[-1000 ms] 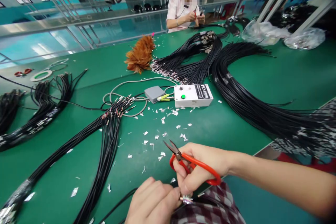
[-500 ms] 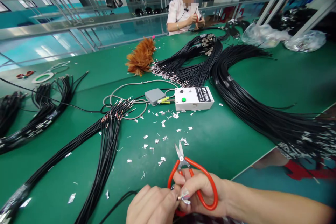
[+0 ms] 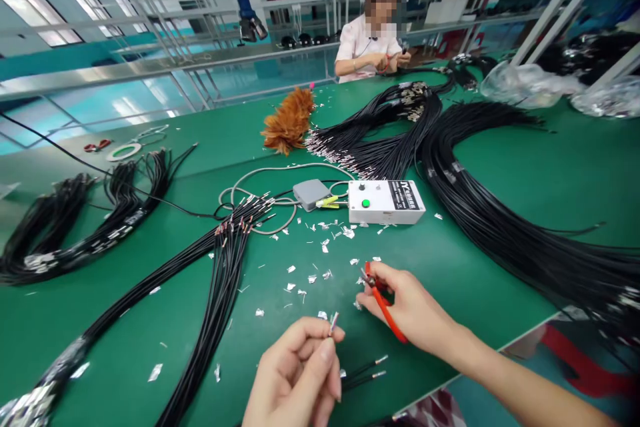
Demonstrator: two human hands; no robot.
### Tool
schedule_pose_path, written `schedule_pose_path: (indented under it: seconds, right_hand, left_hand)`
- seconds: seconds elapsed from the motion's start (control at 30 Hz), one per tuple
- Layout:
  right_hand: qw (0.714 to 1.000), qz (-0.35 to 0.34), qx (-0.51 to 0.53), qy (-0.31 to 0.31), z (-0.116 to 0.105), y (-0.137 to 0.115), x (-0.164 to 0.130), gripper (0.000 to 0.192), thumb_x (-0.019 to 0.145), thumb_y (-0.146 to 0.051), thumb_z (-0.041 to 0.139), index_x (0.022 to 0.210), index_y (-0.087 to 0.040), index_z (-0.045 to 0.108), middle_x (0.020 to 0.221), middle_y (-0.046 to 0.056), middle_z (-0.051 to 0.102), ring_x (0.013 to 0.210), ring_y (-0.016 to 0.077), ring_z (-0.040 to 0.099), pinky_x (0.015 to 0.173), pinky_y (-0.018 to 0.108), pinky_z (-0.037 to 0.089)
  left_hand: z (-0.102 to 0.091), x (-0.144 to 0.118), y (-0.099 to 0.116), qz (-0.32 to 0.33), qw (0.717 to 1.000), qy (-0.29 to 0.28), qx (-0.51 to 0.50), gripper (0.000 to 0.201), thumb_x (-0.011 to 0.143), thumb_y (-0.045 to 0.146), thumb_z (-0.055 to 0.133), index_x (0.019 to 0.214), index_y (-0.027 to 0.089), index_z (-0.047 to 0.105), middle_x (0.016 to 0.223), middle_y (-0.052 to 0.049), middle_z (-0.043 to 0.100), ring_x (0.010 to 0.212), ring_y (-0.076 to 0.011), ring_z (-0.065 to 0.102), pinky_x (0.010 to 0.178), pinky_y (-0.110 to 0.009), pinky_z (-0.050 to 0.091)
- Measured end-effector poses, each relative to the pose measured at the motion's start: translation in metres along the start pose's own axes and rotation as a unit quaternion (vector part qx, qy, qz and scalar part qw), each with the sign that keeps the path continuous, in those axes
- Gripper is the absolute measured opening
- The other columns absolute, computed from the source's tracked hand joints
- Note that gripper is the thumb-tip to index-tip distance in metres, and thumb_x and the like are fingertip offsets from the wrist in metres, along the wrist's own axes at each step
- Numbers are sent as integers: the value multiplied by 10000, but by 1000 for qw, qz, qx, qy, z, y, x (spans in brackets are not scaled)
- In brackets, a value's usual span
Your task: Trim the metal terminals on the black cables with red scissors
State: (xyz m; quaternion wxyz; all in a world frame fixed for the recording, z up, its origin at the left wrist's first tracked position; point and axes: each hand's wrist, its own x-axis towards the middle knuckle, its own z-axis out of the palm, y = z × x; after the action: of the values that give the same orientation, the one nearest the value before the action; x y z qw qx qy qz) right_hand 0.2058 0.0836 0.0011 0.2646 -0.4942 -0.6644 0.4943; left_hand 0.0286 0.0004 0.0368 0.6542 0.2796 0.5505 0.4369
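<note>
Left hand: I have the left hand [image 3: 300,373] low in the middle of my feed, thumb and forefinger pinching a cable end [image 3: 334,321], the other fingers curled.
Cable end: pale tip poking up past the fingertips, above the near part of the green bench top [image 3: 480,287]; I see it to the left of the snips and apart from them.
Right hand: the right hand [image 3: 407,300] is wrapped around red-handled snips [image 3: 387,313]; fingers cover part of the blades, so I cannot tell whether these are parted.
Near cables: just right of the left hand I get two black cables [image 3: 361,381] with bare tips.
Litter: silvery scraps [image 3: 291,269] lie scattered between the hands and the white control box [image 3: 385,202].
Control box: green button, dark label; on its left, a yellow-green strip [image 3: 327,202] and a grey housing [image 3: 311,194].
Left side: a forked cable bundle [image 3: 150,285], its two branches meeting near the grey housing.
Right side: a thick cable bundle [image 3: 480,213] curving toward me.
Far side: an orange-brown feather duster [image 3: 287,121], and a co-worker [image 3: 367,47] in a pale shirt, hands together around something red.
</note>
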Motion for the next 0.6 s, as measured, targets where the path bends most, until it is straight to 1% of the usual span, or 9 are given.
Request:
schedule_pose_path:
  seconds: [0.03, 0.07, 0.13, 0.17, 0.27, 0.33, 0.43, 0.53, 0.6]
  right_hand:
    - [997, -17, -68, 19, -1, 1, 0, 155, 753, -193, 621, 705, -224, 478, 648, -29, 535, 625, 155, 462, 606, 278, 336]
    - [992, -35, -113, 35, -1, 3, 0, 158, 754, -172, 607, 688, -225, 474, 664, -18, 546, 640, 164, 466, 613, 284, 336]
    - [988, -53, -132, 54, 0, 5, -3, 158, 768, -165, 590, 686, -228, 471, 697, -7, 559, 658, 171, 477, 625, 289, 350]
    - [991, -49, -114, 55, 0, 5, -5, 155, 780, -186, 593, 698, -230, 470, 703, -8, 558, 657, 170, 483, 626, 287, 361]
    - [999, -7, -28, 44, 3, 3, -10, 166, 821, -281, 596, 737, -233, 461, 695, -22, 545, 662, 164, 505, 639, 283, 391]
    - [999, 0, 38, 37, 5, -1, -12, 181, 837, -308, 590, 745, -227, 457, 780, -10, 576, 732, 164, 535, 703, 289, 408]
    - [992, -18, 121, 19, 7, -9, -16, 194, 834, -296, 606, 740, -217, 456, 934, 12, 605, 848, 166, 550, 789, 295, 408]
    - [983, -21, 181, -11, 10, -18, -20, 202, 825, -267, 620, 734, -211, 448, 885, 8, 616, 821, 156, 552, 780, 291, 418]
    - [977, -16, 212, -28, 11, -22, -22, 211, 816, -255, 631, 732, -207, 443, 866, 11, 628, 796, 150, 551, 764, 289, 424]
  left_hand:
    - [0, 1, 0, -2, 1000, -8, -12, 379, 732, 501, 698, 860, 155, 616, 502, 41, 569, 312, 4, 339, 347, -129, 169]
    - [0, 2, 0, -4, 1000, -14, -19, 365, 743, 489, 693, 877, 159, 612, 507, 43, 571, 307, 7, 343, 345, -126, 165]
    - [0, 3, -2, -3, 1000, -16, -18, 344, 768, 467, 675, 919, 167, 599, 514, 41, 580, 293, 3, 362, 335, -123, 165]
    - [1, 3, -3, 1, 1000, -13, -11, 341, 776, 460, 668, 936, 168, 594, 516, 37, 586, 286, -4, 379, 330, -123, 170]
    - [3, 5, -6, 16, 1000, 0, 15, 361, 785, 465, 652, 979, 166, 592, 523, 25, 597, 283, -27, 429, 320, -128, 191]
    - [4, 5, -7, 26, 999, 6, 25, 384, 792, 471, 641, 1026, 171, 590, 528, 30, 591, 281, -31, 441, 318, -128, 203]
    - [5, 5, -9, 32, 999, 9, 28, 409, 797, 470, 633, 1084, 182, 583, 529, 37, 583, 278, -32, 441, 312, -127, 209]
    - [6, 4, -9, 30, 999, 12, 28, 432, 791, 477, 636, 1098, 177, 581, 524, 31, 584, 278, -32, 422, 310, -133, 203]
    - [6, 3, -8, 26, 999, 9, 24, 465, 786, 487, 637, 1125, 177, 566, 520, 35, 575, 282, -20, 373, 313, -136, 194]
